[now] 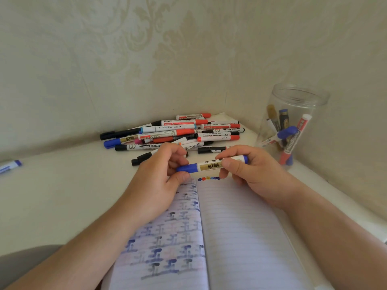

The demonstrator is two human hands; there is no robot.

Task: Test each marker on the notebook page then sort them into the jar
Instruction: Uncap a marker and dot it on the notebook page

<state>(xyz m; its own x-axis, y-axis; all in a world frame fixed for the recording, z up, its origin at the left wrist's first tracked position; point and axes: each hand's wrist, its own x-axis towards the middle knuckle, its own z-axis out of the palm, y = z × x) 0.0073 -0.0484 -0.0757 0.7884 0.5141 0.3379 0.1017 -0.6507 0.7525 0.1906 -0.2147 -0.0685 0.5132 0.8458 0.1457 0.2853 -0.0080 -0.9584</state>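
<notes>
Item: blue-capped marker (211, 165), white barrel with a gold label panel, held level above the top edge of the open notebook (240, 227). Left hand (159, 176): fingers and thumb pinch the blue cap end. Right hand (249, 174): fingers curl round the barrel near its blue tail. The cap looks seated on the marker, so the step in hand is judged to be either uncapping for a test or recapping after one; which cannot be told. Right-hand page: ruled, bare but for a short row of blue and yellow marks (209, 178) at its top edge, just under the marker. Left-hand page: ink ghosting through in rows of blue and dark blots. Jar (293, 122): clear, open-topped, upright in the corner to the right, holding several markers leaning at angles. Pile of loose markers (176, 135): red, black and blue caps, heaped against the wall behind the hands. Stray blue marker (11, 165): far left, well apart. Risks, as judged: a sharp pull on a tight cap could jerk the tip across fingers or page; an elbow swung wide could tip the light jar. Legible writing: "Touch Han" or similar on one pile marker; "ME103" on another; jar marker reads roughly "Whiteboard"; the held marker's characters are not legible.
</notes>
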